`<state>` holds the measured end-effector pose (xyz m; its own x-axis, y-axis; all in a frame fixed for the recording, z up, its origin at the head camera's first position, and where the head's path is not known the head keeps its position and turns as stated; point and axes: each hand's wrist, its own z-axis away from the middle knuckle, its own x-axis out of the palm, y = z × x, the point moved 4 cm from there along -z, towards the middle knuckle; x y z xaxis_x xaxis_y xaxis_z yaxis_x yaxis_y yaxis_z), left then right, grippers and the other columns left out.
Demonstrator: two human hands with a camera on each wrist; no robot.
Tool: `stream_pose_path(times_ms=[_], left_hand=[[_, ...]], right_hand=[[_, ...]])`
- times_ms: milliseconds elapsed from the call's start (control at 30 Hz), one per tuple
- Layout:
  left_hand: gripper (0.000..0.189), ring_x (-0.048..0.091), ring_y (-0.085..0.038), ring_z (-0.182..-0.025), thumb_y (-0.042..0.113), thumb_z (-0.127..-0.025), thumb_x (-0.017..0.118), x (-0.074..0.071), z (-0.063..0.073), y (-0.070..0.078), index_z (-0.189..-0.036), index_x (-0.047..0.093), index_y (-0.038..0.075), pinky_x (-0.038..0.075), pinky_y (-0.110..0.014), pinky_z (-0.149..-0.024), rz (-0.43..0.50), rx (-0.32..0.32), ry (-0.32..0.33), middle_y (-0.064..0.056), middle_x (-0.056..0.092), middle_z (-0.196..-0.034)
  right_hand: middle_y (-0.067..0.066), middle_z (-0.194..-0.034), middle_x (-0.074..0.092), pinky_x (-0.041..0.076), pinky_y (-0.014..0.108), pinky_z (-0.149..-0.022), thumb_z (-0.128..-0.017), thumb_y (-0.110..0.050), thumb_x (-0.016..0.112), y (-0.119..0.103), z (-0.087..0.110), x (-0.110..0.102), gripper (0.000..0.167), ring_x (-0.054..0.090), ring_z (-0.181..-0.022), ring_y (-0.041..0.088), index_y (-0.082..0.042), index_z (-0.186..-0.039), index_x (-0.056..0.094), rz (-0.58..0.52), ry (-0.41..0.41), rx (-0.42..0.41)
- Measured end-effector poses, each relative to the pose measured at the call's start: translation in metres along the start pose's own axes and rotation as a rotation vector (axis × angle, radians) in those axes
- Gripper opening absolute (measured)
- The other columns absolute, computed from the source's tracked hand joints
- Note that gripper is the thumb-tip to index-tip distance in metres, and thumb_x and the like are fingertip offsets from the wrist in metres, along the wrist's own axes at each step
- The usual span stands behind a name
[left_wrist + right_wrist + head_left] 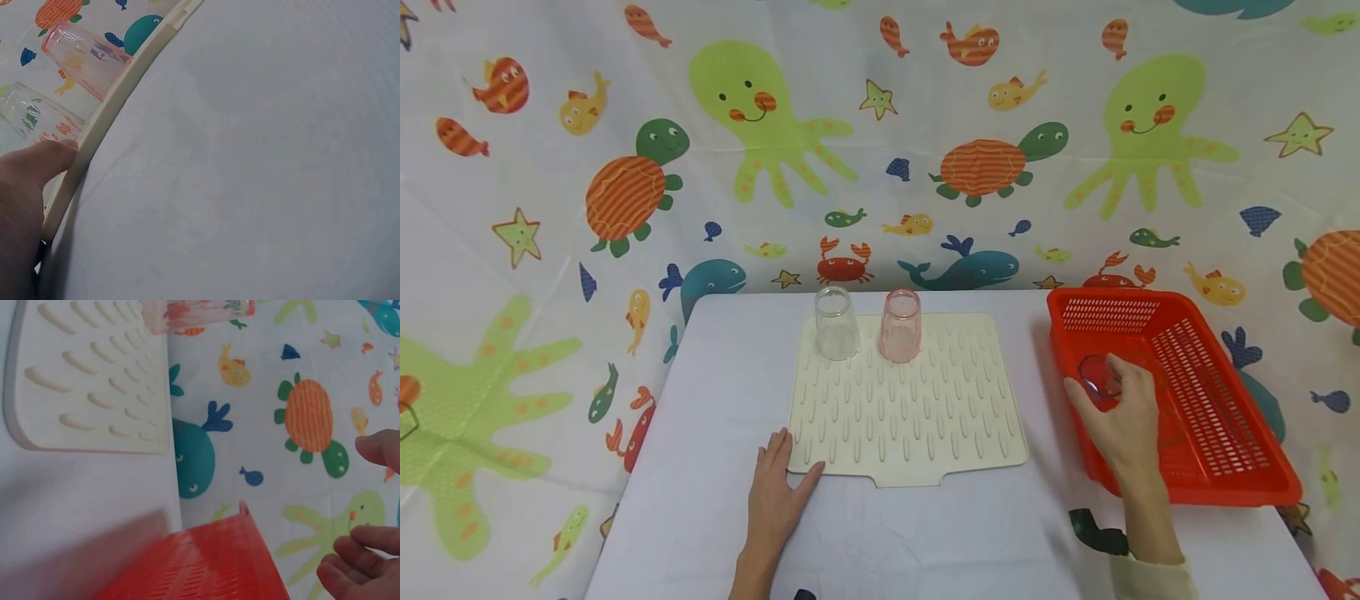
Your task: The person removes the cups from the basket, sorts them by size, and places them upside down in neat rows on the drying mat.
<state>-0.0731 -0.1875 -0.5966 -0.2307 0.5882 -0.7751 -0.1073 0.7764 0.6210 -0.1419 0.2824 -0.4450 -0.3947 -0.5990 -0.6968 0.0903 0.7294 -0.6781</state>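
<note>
On the drying mat (917, 417), clear tumbler (837, 327) and pink tumbler (901, 329) look sorted, at least one glass (1092, 377) left in the red basket (1213, 400), right hand (1126, 417) grip apart near it, left hand (772, 493) fingers loose on mat corner

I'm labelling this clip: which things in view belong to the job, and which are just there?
In the job, it seems:
clear glass and pink glass, on the mat
basket with a glass inside, right hand at it
left hand, at the mat's corner

Just there:
printed backdrop
table, mere support
black piece by the right wrist, use unclear
</note>
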Motion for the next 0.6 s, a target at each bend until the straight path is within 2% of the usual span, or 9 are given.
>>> stream_pose_path(times_ms=[267, 300, 367, 433, 500, 533, 600], left_hand=[[0.085, 0.035, -0.037, -0.149, 0.042, -0.084, 0.079, -0.002, -0.001, 0.0, -0.145, 0.046, -0.007, 0.019, -0.046, -0.13, 0.004, 0.008, -0.003, -0.019, 0.044, -0.155], [0.085, 0.035, -0.037, -0.149, 0.042, -0.084, 0.079, -0.002, -0.002, 0.001, -0.145, 0.046, -0.007, 0.019, -0.046, -0.13, 0.007, 0.01, -0.003, -0.019, 0.044, -0.155], [0.084, 0.035, -0.037, -0.149, 0.041, -0.084, 0.079, -0.002, -0.002, 0.001, -0.145, 0.046, -0.007, 0.018, -0.044, -0.13, 0.011, 0.012, -0.001, -0.019, 0.044, -0.155], [0.084, 0.035, -0.037, -0.149, 0.041, -0.084, 0.079, -0.003, -0.003, 0.001, -0.145, 0.046, -0.007, 0.018, -0.044, -0.13, 0.01, 0.011, -0.002, -0.019, 0.044, -0.155], [0.084, 0.035, -0.037, -0.149, 0.041, -0.085, 0.079, -0.003, -0.004, 0.0, -0.145, 0.046, -0.006, 0.018, -0.043, -0.13, 0.004, 0.008, -0.003, -0.019, 0.044, -0.155], [0.084, 0.035, -0.037, -0.149, 0.041, -0.085, 0.079, -0.003, -0.004, 0.0, -0.146, 0.046, -0.006, 0.018, -0.043, -0.13, 0.001, 0.006, -0.005, -0.018, 0.044, -0.156], [0.084, 0.034, -0.037, -0.149, 0.042, -0.085, 0.079, -0.003, -0.005, -0.001, -0.146, 0.045, -0.006, 0.019, -0.044, -0.13, -0.001, 0.003, -0.011, -0.018, 0.043, -0.156]], right_hand=[[0.019, -0.139, 0.049, 0.055, 0.057, -0.091, -0.085, -0.031, 0.079, 0.012, 0.007, -0.005, 0.078, 0.047, -0.123, 0.036, -0.005, -0.149, 0.043, 0.049, -0.02, 0.02], [0.019, -0.138, 0.049, 0.057, 0.051, -0.089, -0.085, -0.032, 0.079, 0.014, 0.008, -0.006, 0.078, 0.047, -0.122, 0.036, -0.005, -0.149, 0.043, 0.058, -0.022, 0.023], [0.019, -0.138, 0.048, 0.057, 0.03, -0.082, -0.084, -0.032, 0.08, 0.017, 0.01, -0.007, 0.079, 0.047, -0.121, 0.035, -0.005, -0.149, 0.042, 0.072, -0.027, 0.033], [0.019, -0.138, 0.047, 0.047, 0.011, -0.077, -0.085, -0.034, 0.079, 0.02, 0.012, -0.008, 0.08, 0.047, -0.12, 0.034, -0.005, -0.149, 0.042, 0.077, -0.039, 0.044], [0.02, -0.138, 0.047, 0.035, 0.001, -0.073, -0.085, -0.036, 0.078, 0.023, 0.013, -0.009, 0.081, 0.047, -0.121, 0.034, -0.005, -0.15, 0.04, 0.075, -0.055, 0.056], [0.02, -0.139, 0.046, 0.035, 0.001, -0.072, -0.086, -0.036, 0.078, 0.025, 0.014, -0.01, 0.082, 0.046, -0.122, 0.034, -0.004, -0.151, 0.04, 0.075, -0.062, 0.061], [0.022, -0.141, 0.044, 0.05, 0.012, -0.077, -0.086, -0.037, 0.077, 0.027, 0.015, -0.011, 0.083, 0.043, -0.125, 0.036, -0.003, -0.151, 0.038, 0.082, -0.075, 0.072]])
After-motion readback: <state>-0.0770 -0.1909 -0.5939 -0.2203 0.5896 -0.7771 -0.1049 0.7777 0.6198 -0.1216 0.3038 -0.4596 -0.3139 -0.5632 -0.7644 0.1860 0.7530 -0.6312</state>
